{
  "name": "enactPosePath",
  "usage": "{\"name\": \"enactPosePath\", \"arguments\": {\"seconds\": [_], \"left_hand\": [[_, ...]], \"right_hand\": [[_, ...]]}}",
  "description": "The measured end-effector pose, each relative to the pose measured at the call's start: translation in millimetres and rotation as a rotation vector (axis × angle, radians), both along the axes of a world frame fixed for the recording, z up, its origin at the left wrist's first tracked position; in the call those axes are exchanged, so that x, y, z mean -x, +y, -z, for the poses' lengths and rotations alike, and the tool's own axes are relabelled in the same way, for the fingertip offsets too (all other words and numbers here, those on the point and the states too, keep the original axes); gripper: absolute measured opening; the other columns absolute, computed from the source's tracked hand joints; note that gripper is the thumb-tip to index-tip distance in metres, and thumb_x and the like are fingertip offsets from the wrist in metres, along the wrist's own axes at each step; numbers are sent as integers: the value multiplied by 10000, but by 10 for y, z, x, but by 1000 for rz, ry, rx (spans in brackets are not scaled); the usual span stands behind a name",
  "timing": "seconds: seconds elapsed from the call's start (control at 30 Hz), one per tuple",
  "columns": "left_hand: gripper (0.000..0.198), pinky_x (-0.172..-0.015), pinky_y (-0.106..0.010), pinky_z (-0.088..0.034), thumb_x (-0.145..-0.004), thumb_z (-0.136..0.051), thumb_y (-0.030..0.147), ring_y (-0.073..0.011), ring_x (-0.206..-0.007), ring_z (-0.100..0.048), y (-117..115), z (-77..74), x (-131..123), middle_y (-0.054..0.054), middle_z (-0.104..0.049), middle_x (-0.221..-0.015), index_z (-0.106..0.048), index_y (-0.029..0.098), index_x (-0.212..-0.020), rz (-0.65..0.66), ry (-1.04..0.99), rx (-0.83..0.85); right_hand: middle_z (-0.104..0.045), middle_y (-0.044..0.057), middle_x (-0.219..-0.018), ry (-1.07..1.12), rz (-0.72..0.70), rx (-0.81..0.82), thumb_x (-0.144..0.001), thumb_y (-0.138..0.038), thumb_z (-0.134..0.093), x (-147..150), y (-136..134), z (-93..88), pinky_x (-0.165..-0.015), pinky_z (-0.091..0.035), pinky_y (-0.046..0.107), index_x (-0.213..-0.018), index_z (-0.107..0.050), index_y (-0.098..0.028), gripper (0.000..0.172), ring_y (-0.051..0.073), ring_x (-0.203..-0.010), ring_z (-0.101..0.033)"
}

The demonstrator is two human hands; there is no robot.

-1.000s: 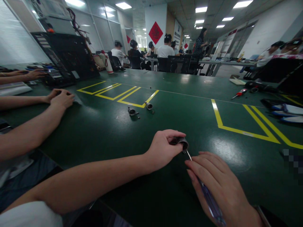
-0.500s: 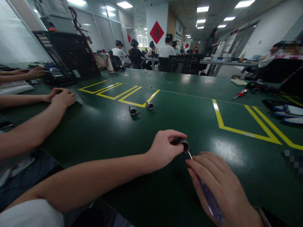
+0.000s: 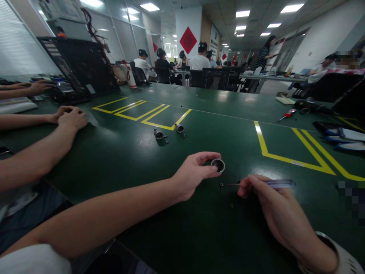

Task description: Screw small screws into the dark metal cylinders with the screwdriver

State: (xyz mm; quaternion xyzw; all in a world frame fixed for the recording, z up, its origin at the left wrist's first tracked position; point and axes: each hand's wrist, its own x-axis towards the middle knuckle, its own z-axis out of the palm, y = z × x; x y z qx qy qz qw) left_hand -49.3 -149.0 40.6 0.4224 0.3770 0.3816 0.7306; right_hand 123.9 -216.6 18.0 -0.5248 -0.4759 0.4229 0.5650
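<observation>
My left hand [image 3: 194,173] pinches a small dark cylindrical metal part [image 3: 218,164] with a silver rim, its open end turned toward me, just above the green table [image 3: 137,160]. My right hand [image 3: 273,207] grips a thin screwdriver [image 3: 269,184] with a clear blue handle, held level with its tip pointing left. Two tiny dark pieces, a screw or washer [image 3: 221,185] and another small bit [image 3: 231,206], lie on the table between my hands.
Two similar metal parts [image 3: 158,134] [image 3: 179,128] lie farther out by yellow floor-tape lines [image 3: 155,114]. Another person's arms and clasped hands [image 3: 68,118] rest at the left. A red screwdriver [image 3: 288,113] and tools sit at the right. Seated people work at far tables.
The screwdriver came out of the part and swung from pointing up into it to lying level. My left hand turned the part's open end toward me. Small pieces now lie on the table.
</observation>
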Motion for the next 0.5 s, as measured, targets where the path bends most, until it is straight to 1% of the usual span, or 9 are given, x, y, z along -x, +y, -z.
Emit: {"name": "enactPosePath", "arguments": {"seconds": [0.13, 0.23, 0.3, 0.4, 0.5], "left_hand": [[305, -880, -366, -523, -718, -608, -51, -152, -922, -626, -9, 14, 1, -67, -630, -1079, -661, 132, -957, 17, -49, 5], [305, -869, -349, -523, -699, -637, -42, -147, -914, -626, -7, 30, 3, -60, -648, -1042, -668, 126, -951, 36, -67, -12], [299, -867, -342, -519, -689, -660, -22, -146, -905, -626, -2, 44, 4, -58, -667, -999, -675, 123, -950, 59, -66, -28], [310, -860, -340, -511, -677, -691, 14, -140, -866, -631, 5, 61, 5, -53, -687, -949, -682, 127, -965, 82, -40, -64], [311, -849, -340, -503, -681, -699, 42, -134, -836, -631, 8, 62, 4, -48, -695, -919, -684, 137, -977, 83, -8, -88]], "right_hand": [[-689, 55, -649, -76, -1, 32, -765, -449, -657, 2, -15, 36, -561, -522, 281, -699, -703, -153, 307, 181, -609, -645], [-700, 55, -668, -183, 13, 38, -781, -473, -629, -14, -24, 46, -578, -523, 297, -712, -702, -160, 328, 193, -624, -659], [-686, 47, -621, -290, -7, 15, -795, -490, -596, -15, -37, 0, -541, -512, 291, -674, -691, -167, 358, 193, -585, -652], [-643, 27, -530, -471, -65, -28, -822, -499, -533, 5, -75, -125, -455, -471, 269, -603, -665, -187, 404, 182, -502, -621], [-621, 15, -509, -571, -69, -99, -828, -481, -526, 24, -115, -193, -452, -464, 267, -570, -650, -200, 402, 174, -483, -609]]}}
